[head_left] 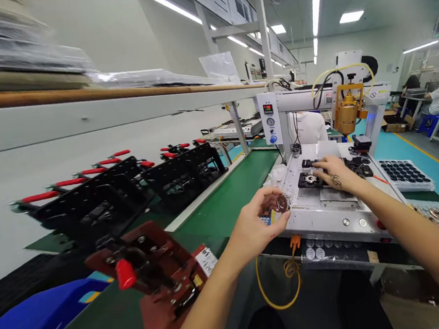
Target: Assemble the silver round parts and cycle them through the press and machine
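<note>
My left hand (256, 222) pinches a small round metal part (282, 202) between thumb and fingers, just left of the white machine bed (327, 215). My right hand (331, 172) reaches out over that bed, fingers bent down on a black fixture (309, 180) that carries a round metal part. Whether it grips the fixture or only touches it is unclear. A yellow dispensing head (347, 112) hangs above the bed's far side.
A green conveyor belt (223, 200) runs on the left with black clamp racks (182, 176) and a red-brown toggle jig (152, 274). Trays of parts (406, 173) lie on the right. A blue bin (32, 319) sits at lower left. Other people work far right.
</note>
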Action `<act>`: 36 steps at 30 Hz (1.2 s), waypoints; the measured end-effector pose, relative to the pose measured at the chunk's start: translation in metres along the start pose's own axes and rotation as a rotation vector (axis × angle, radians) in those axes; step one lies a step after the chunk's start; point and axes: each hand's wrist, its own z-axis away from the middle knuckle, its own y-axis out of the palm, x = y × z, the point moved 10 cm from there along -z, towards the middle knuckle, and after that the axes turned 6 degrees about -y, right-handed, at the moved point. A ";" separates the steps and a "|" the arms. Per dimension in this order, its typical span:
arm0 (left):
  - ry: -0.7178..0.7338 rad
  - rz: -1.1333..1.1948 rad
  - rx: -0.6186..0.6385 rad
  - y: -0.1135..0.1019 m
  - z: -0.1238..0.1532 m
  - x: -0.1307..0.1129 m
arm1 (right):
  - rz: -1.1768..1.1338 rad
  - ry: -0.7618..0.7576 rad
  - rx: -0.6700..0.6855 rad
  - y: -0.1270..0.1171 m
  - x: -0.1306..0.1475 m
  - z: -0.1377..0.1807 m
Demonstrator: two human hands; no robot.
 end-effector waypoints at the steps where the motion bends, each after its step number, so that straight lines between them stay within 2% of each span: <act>1: -0.016 0.012 -0.006 0.003 0.008 0.005 | 0.010 0.018 -0.066 -0.017 -0.003 0.023; 3: -0.060 0.020 -0.018 0.008 0.026 0.020 | 0.048 0.071 -0.236 -0.054 -0.015 0.084; 4: -0.086 0.017 -0.020 0.010 0.035 0.029 | 0.079 0.087 -0.375 -0.075 -0.020 0.121; 5: -0.111 0.008 -0.021 0.013 0.044 0.038 | 0.122 0.114 -0.496 -0.091 -0.026 0.160; 6: -0.136 -0.002 -0.019 0.017 0.051 0.047 | 0.168 0.156 -0.548 -0.098 -0.034 0.196; 9: -0.178 -0.013 0.021 0.038 0.065 0.072 | 0.277 0.307 -0.562 -0.095 -0.060 0.274; 12: -0.179 0.003 0.144 0.074 0.072 0.091 | 0.325 0.384 -0.623 -0.084 -0.066 0.307; 14: -0.186 0.032 0.274 0.103 0.078 0.105 | 0.298 0.332 -0.653 -0.068 -0.048 0.304; 15: -0.196 0.055 0.343 0.119 0.082 0.112 | 0.252 0.273 -0.625 -0.053 -0.033 0.296; 17: -0.199 0.090 0.459 0.146 0.089 0.124 | 0.103 0.114 -0.461 -0.006 0.005 0.270; 20: -0.144 0.029 0.520 0.173 0.091 0.135 | -0.064 -0.078 -0.165 0.077 0.059 0.237; 23: -0.087 -0.064 0.531 0.184 0.090 0.139 | -0.119 -0.109 -0.062 0.127 0.074 0.220; 26: -0.069 -0.081 0.577 0.185 0.097 0.141 | -0.120 -0.061 -0.026 0.146 0.064 0.218; 32: -0.143 -0.027 0.624 0.177 0.104 0.148 | -0.134 -0.045 0.030 0.160 0.059 0.228; 36: -0.179 0.015 0.658 0.176 0.101 0.150 | -0.231 -0.080 0.027 0.169 0.064 0.240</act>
